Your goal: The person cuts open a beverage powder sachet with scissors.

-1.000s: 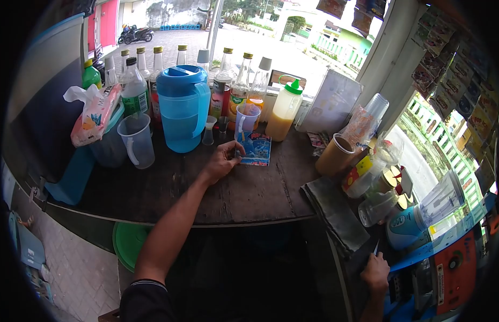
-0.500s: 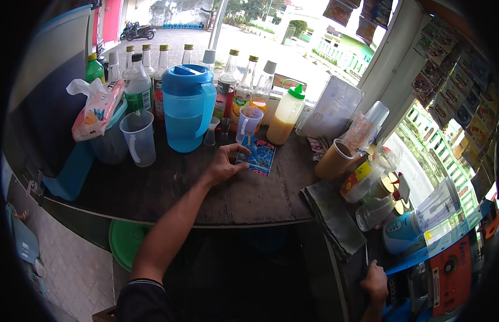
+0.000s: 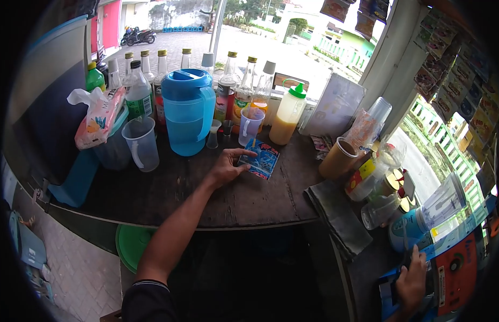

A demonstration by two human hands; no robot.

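Observation:
Between the thumb and fingers of my left hand (image 3: 228, 167) is a blue drink sachet (image 3: 263, 161) with red lettering, held at its left side close over the dark wooden counter. Just behind it stands a small purple measuring cup (image 3: 251, 126). Far to the right, my right hand (image 3: 412, 282) is closed around a thin, pale-bladed tool (image 3: 405, 239) with a dark handle, pointing up. I cannot tell whether it is a knife or scissors. The blade overlaps the blue base of a blender (image 3: 404, 228).
A blue pitcher (image 3: 186, 115), a clear jug (image 3: 140, 145) and syrup bottles line the back of the counter (image 3: 228, 206). A squeeze bottle (image 3: 288, 115) stands right of the cup. A dark folded cloth (image 3: 338, 220) and brown cup (image 3: 338, 159) lie rightward. Sachets (image 3: 456, 75) hang above.
My right hand has risen to the right with the thin tool, which now overlaps the blender. The sachet in my left hand is slightly more tilted. The view has shifted a little.

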